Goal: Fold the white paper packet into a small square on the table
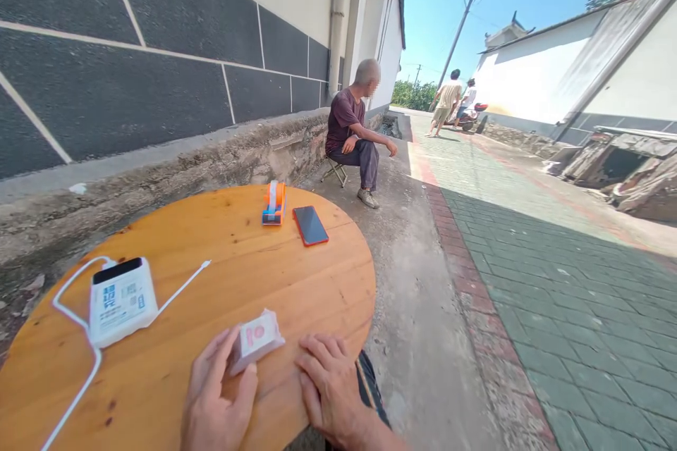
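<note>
A small white box with pink print, which seems wrapped in thin plastic, is at the near part of the round wooden table. My left hand holds its left end between the thumb and the fingers. To the right of the box, my right hand rests on the table's edge with its fingers loosely stretched and nothing in them. Whether the box's underside touches the tabletop, I cannot tell.
On the table are a white power bank with a white cable, an orange tape dispenser and a phone. A seated person is beyond, by the wall. Two people stand near a scooter on the paved lane.
</note>
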Demonstrator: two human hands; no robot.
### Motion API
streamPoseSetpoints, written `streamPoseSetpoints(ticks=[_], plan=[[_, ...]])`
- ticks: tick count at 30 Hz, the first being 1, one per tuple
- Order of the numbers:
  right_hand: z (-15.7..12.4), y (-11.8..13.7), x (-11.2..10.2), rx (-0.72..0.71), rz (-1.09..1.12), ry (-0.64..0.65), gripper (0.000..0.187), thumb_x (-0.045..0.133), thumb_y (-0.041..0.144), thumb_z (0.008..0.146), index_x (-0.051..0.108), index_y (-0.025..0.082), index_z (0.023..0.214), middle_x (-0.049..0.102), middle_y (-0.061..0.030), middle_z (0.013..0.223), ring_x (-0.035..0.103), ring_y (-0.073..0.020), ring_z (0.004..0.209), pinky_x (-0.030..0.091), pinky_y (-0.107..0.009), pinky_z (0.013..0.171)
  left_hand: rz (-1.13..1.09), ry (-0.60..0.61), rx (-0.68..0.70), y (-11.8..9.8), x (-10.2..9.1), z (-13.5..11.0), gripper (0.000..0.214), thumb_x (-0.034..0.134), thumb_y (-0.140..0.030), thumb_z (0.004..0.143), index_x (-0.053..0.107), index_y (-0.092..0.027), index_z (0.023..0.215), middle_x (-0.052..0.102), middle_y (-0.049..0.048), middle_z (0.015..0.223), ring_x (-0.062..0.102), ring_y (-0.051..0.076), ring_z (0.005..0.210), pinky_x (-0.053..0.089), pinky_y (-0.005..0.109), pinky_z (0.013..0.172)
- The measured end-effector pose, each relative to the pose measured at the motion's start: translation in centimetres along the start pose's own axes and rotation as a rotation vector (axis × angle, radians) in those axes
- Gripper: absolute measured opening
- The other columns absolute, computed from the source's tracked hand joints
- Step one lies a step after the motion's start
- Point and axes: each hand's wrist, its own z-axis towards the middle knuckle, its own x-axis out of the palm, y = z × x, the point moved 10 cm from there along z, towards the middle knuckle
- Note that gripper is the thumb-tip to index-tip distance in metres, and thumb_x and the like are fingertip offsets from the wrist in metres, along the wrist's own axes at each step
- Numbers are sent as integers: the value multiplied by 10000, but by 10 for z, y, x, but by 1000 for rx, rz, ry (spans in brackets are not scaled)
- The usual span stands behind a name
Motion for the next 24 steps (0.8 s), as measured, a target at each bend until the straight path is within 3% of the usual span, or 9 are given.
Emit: streamPoseSetpoints(ticks=[10, 24], plan=[[-6, -10, 17, -21, -46, 35, 297, 466, 126, 867, 574, 219, 1128, 587, -65, 1255, 502, -252, 1139, 384, -435, 937, -168, 8, -128, 0, -8, -3, 339, 517, -280, 857, 537, -194, 1185, 559, 81, 1184, 546, 217, 1094, 461, 387, 971], [-8, -8, 19, -74, -112, 5, 275, 470, 159, 887, 579, 235, 1128, 596, -62, 1249, 517, -256, 1140, 392, -432, 908, -188, -13, -131, -4, -12, -1, 276, 497, -229, 900, 560, -230, 1169, 518, 70, 1147, 511, 185, 1113, 449, 363, 988]])
